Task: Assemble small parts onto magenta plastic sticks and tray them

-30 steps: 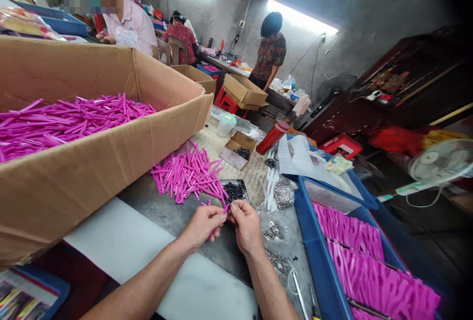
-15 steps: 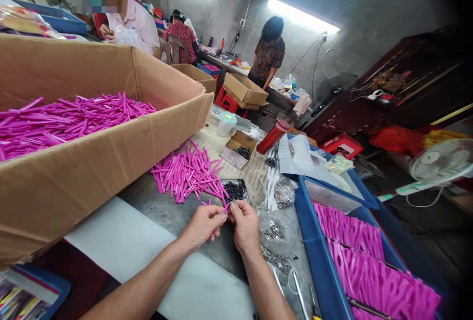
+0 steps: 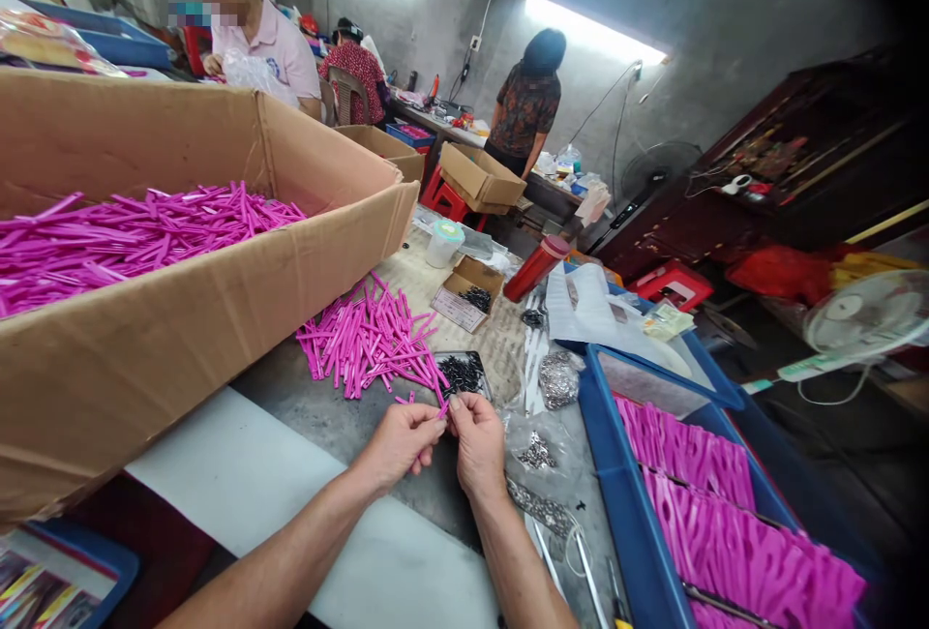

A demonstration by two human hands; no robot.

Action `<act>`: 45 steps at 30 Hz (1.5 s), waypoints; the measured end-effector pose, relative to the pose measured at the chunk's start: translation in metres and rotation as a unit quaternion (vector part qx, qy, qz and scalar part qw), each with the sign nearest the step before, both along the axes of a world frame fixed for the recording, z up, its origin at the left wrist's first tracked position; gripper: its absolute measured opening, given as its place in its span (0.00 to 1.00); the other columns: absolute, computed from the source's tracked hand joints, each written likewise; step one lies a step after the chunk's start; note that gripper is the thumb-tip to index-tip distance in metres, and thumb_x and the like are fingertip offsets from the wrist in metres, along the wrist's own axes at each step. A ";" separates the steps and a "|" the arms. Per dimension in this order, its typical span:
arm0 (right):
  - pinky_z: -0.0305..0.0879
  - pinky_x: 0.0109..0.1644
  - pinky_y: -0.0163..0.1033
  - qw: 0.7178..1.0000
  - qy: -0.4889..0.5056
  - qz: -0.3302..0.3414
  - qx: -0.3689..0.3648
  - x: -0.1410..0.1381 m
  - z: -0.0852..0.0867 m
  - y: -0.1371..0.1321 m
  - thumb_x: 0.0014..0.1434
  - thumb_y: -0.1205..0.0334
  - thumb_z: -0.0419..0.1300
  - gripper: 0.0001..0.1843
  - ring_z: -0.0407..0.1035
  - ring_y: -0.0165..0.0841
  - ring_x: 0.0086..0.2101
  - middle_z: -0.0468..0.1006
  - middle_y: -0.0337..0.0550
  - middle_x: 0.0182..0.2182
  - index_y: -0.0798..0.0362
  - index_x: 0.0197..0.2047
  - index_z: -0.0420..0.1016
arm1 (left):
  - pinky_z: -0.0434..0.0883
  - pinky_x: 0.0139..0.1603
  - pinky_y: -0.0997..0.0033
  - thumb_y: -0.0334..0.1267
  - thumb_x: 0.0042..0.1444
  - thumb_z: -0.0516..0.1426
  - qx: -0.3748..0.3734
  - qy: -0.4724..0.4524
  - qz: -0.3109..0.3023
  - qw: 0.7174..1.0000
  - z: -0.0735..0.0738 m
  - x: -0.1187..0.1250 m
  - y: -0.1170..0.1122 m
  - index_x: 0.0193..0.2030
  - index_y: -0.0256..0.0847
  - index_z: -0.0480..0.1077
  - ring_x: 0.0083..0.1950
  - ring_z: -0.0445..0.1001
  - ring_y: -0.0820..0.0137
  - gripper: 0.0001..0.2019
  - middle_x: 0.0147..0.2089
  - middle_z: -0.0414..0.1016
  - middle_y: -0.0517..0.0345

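My left hand (image 3: 399,443) is closed in a pinch on a thin magenta plastic strip (image 3: 443,409), whose tip sticks up between my two hands. Close beside it, my right hand (image 3: 479,445) pinches thumb to forefinger at the strip's end; whatever lies between those fingertips is hidden. Just beyond the hands stands a small tray (image 3: 485,379) of black parts (image 3: 459,374). A loose pile of magenta strips (image 3: 367,339) spreads behind my left hand. Bags of small metal parts (image 3: 538,451) lie to the right of my right hand.
A big cardboard box (image 3: 181,319) of magenta strips fills the left. At right, a blue crate (image 3: 606,474) holds rows of magenta pieces. A red flask (image 3: 535,268), a small carton (image 3: 464,305) and a lidded cup (image 3: 442,244) stand farther back. Several people are beyond.
My right hand has shifted very slightly left, and both hands keep their pinch. In the background, the person in the pale shirt has moved a little to the right.
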State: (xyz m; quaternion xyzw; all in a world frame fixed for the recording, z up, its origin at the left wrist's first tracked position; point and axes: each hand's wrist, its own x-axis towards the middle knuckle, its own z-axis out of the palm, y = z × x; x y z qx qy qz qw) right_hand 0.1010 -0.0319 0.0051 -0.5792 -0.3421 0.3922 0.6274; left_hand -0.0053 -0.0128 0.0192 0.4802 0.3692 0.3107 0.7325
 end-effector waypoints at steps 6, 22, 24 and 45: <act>0.49 0.20 0.30 1.000 0.002 0.004 0.003 0.003 0.007 -0.004 0.48 0.55 0.55 0.12 0.51 0.23 0.16 0.61 0.31 0.15 0.55 0.22 0.63 | 0.48 0.08 0.85 0.40 0.45 0.52 0.001 0.003 -0.002 1.000 0.000 0.000 0.000 0.17 0.37 0.59 0.09 0.50 0.84 0.12 0.09 0.56 0.70; 0.57 0.29 0.34 0.958 -0.277 -0.053 -0.058 0.104 0.053 -0.053 0.45 0.56 0.56 0.12 0.62 0.30 0.24 0.70 0.38 0.21 0.56 0.28 0.72 | 0.48 0.09 0.85 0.45 0.42 0.55 -0.008 0.046 -0.005 0.999 -0.003 0.000 0.002 0.19 0.36 0.62 0.09 0.50 0.83 0.14 0.08 0.56 0.70; 0.57 0.31 0.35 0.940 -0.328 -0.030 -0.087 0.115 0.050 -0.056 0.46 0.58 0.55 0.10 0.63 0.32 0.26 0.71 0.39 0.22 0.56 0.28 0.72 | 0.48 0.09 0.84 0.47 0.42 0.55 -0.010 0.052 -0.009 0.999 -0.004 0.001 0.003 0.20 0.36 0.62 0.08 0.50 0.83 0.14 0.08 0.57 0.70; 0.51 0.26 0.34 0.682 -0.642 0.152 -0.314 0.108 0.031 -0.036 0.43 0.70 0.49 0.12 0.68 0.35 0.26 0.76 0.51 0.25 0.58 0.25 0.75 | 0.48 0.10 0.84 0.47 0.42 0.55 0.000 0.049 -0.019 0.999 -0.004 0.000 0.004 0.22 0.36 0.63 0.10 0.50 0.83 0.14 0.10 0.57 0.69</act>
